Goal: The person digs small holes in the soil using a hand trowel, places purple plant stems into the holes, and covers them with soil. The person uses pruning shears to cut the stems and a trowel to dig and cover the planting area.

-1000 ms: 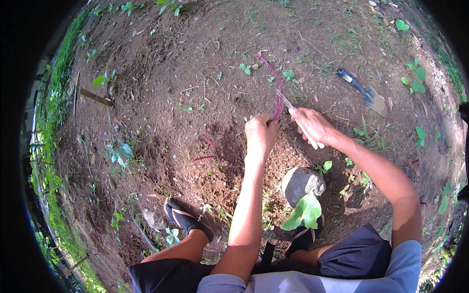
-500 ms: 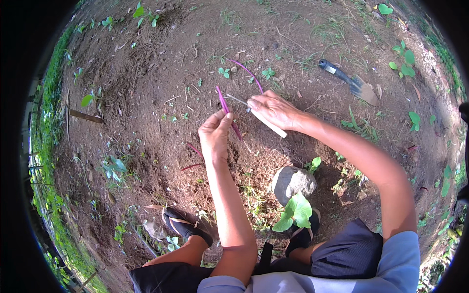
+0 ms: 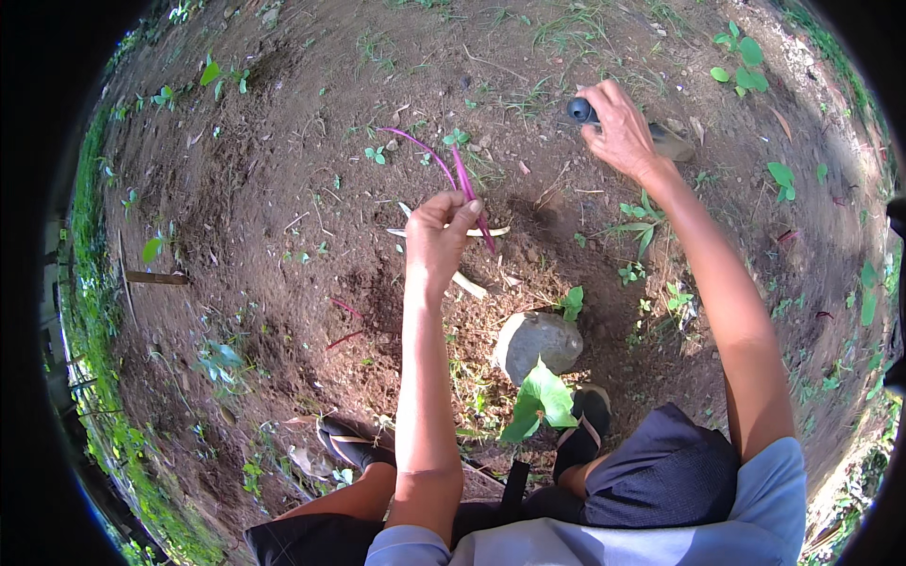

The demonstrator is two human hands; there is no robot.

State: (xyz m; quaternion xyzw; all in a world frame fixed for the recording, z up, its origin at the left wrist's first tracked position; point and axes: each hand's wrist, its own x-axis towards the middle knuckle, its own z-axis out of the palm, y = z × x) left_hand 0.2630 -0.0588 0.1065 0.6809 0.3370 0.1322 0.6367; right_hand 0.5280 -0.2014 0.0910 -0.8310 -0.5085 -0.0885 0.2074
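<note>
My left hand (image 3: 438, 236) pinches a purple stem piece (image 3: 465, 179) between thumb and fingers, tilted just above the soil. Beside it lies a longer, curved purple stem (image 3: 420, 144). Under and next to this hand, two slim pale pieces cross on the ground; one ends in a cream knife handle (image 3: 469, 285), and my hand covers part of both. Further to the right, my right hand (image 3: 618, 132) reaches over a garden trowel, its fingers curled round the dark handle (image 3: 580, 110). The soil-coated trowel blade (image 3: 672, 143) shows beyond the hand.
A grey stone (image 3: 540, 346) and a broad green leaf (image 3: 543, 404) stand near my feet. Small reddish stem bits (image 3: 344, 340) lie left of centre. A short wooden strip (image 3: 158, 278) is at the left. Seedlings (image 3: 750, 66) grow at the upper right.
My right hand has let go of the knife and moved right and away to the trowel handle. The knife now lies by my left hand, which still holds the purple stem piece.
</note>
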